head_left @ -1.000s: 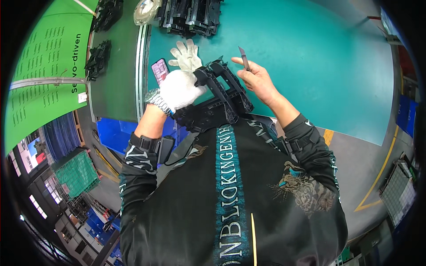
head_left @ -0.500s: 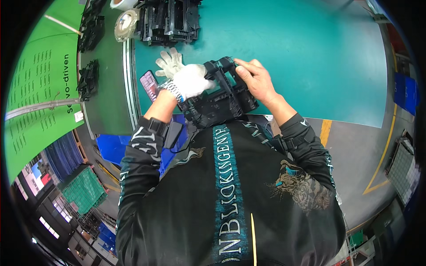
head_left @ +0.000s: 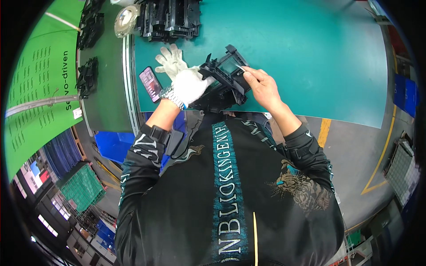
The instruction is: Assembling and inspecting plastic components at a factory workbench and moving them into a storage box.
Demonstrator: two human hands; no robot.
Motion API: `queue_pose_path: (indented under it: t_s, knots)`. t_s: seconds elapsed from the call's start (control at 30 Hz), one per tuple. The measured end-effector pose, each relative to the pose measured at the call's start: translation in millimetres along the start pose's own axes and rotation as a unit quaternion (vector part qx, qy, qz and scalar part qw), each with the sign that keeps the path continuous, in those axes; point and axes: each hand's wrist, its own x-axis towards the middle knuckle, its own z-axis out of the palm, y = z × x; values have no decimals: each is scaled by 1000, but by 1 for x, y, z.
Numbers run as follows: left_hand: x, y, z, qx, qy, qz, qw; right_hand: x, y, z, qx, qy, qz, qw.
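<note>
A black plastic frame part with open windows is held tilted above the near edge of the green table. My left hand, in a white knit glove, grips its left side; the fingertips are partly hidden. My bare right hand is at the part's right side, thumb and forefinger pinched together. A thin pale tip shows at these fingers, too small to name. Beyond my left hand lies an empty white glove on the table, and beside it a phone with a lit screen.
Several similar black parts are stacked at the far left of the green table. A tape roll sits beside them. Left of a metal rail, more black parts lie on a dark green surface. A blue bin stands below.
The black frame part has been tilted and turned, its far end now raised more to the right. My right hand has moved slightly nearer to me, its fingers now pinched together.
</note>
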Motion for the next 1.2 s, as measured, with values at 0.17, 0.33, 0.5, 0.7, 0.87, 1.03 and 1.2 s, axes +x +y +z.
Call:
queue_pose_path:
  t_s: [0.17, 0.33, 0.5, 0.7, 0.87, 1.03, 1.2]
  knots:
    - [-32, 4, 0, -55, -11, -89, 994, 1, -31, 8, 34, -109, 15, 993]
    - [-37, -14, 30, -92, 49, -77, 992, 18, -32, 11, -1, -139, 98, 985]
    - [-37, -24, 38, -153, 81, -49, 984, 14, -31, 2, -1, -145, -2, 989]
    - [-35, -10, 23, -182, 49, -14, 982, 24, -17, 6, 74, -182, 0, 981]
    - [-30, -25, 39, -139, 50, -32, 988, 28, -21, 6, 127, -198, 6, 972]
    - [-29, -17, 31, -204, 77, -2, 976, 30, -9, 9, 158, -256, -8, 954]
    - [-24, -31, 40, -172, 42, -11, 984, 38, 2, 3, 123, -136, 47, 982]
